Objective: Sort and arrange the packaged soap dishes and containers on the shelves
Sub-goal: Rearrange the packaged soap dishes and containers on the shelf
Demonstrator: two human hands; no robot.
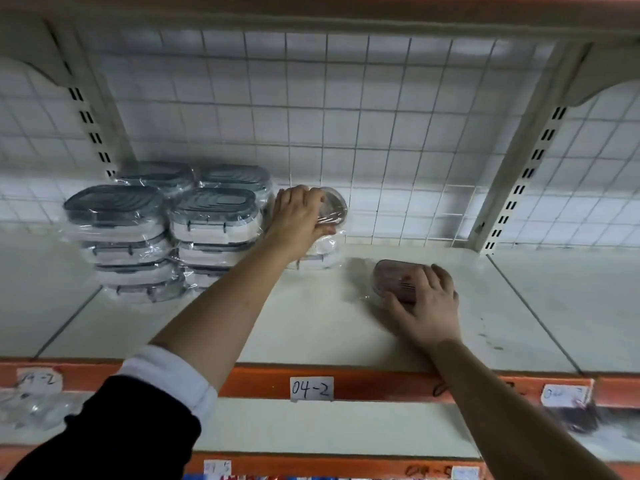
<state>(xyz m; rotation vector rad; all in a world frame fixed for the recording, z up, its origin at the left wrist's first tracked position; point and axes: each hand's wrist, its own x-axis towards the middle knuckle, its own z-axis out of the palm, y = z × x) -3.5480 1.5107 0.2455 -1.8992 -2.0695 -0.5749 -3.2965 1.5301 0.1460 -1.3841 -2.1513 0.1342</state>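
On the shelf (311, 327), left hand (298, 216) fingers grip a wrapped dish (335, 202) atop a stack (323, 259); right hand (429, 303) fingers clasp a second dish (393, 277).

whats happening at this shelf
A person is stocking a shelf. The left grip holds a wrapped red dish on a low stack by the mesh, beside the grey stacks. The right grip holds another red dish lying flat on the shelf, further right.
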